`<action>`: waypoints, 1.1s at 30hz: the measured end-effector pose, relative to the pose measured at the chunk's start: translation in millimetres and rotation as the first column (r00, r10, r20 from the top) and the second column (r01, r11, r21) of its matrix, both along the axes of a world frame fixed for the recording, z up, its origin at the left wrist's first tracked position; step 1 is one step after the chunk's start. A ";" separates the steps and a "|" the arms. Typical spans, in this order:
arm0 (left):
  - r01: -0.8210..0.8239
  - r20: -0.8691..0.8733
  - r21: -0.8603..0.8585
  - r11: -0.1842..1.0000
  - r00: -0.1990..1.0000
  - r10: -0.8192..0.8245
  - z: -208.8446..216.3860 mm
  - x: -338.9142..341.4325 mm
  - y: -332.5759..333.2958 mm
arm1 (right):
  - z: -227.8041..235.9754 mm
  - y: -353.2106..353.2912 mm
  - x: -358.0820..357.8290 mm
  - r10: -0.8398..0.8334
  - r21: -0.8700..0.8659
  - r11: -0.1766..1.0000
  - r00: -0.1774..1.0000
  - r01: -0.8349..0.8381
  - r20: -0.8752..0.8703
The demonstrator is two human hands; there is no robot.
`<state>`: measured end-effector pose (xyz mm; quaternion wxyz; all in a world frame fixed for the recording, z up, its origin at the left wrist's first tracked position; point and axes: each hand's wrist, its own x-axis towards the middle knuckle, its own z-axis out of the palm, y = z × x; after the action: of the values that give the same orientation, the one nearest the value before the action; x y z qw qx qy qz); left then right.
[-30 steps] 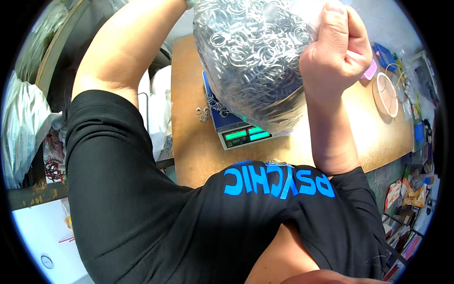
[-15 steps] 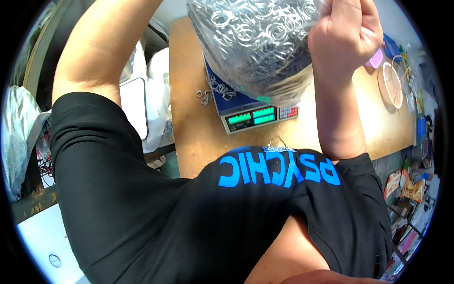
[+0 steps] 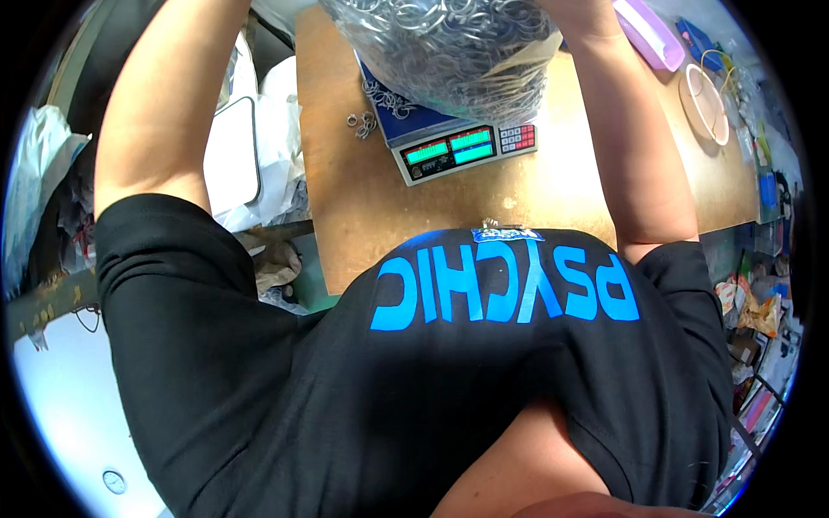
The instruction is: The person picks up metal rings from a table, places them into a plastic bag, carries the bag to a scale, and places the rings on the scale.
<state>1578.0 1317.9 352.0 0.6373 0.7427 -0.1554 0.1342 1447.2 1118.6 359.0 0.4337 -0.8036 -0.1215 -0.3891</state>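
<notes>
A large clear plastic bag (image 3: 466,60) packed with silver metal rings and clasps sits on the blue platform of a digital scale (image 3: 471,151). Its top runs past the upper edge of the view. My right hand (image 3: 585,15) is cut off by that edge beside the bag's upper right; its fingers are hidden. Up the left side reaches my left forearm (image 3: 177,95), with the hand beyond the frame. Loose silver clasps (image 3: 393,99) lie on the scale's left edge, and a few metal rings (image 3: 364,125) rest on the wooden table (image 3: 345,190) next to it.
Toward the far right stand a purple plastic tray (image 3: 652,34), a pale round basket (image 3: 704,104) and a blue container (image 3: 698,41). Left of the table are a white rectangular panel with a dark rim (image 3: 233,155) and white plastic bags (image 3: 281,129).
The view has shifted, so the bag and scale appear higher in it. My right hand, earlier seen closed at the bag's top right, is now mostly past the upper edge.
</notes>
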 end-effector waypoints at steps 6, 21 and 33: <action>-0.144 -0.222 -0.122 0.982 0.968 0.115 -29.4 -51.3 46.2 | 2.7 -0.8 -12.8 0.005 -0.062 0.998 0.999 -0.002 0.037; -0.222 -0.438 -0.179 0.958 0.890 0.125 -85.0 -129.8 59.9 | -8.9 -34.4 -31.8 0.135 0.126 0.983 0.991 -0.135 0.012; 0.550 -0.085 -0.183 0.815 0.817 -0.571 -19.9 -29.3 41.0 | 4.2 -3.8 -9.5 0.326 0.117 0.936 0.943 -0.332 0.070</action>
<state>1548.7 1358.9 332.0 0.7116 0.6210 -0.3131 -0.0994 1437.7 1114.8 363.3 0.5399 -0.7328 -0.2396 -0.3377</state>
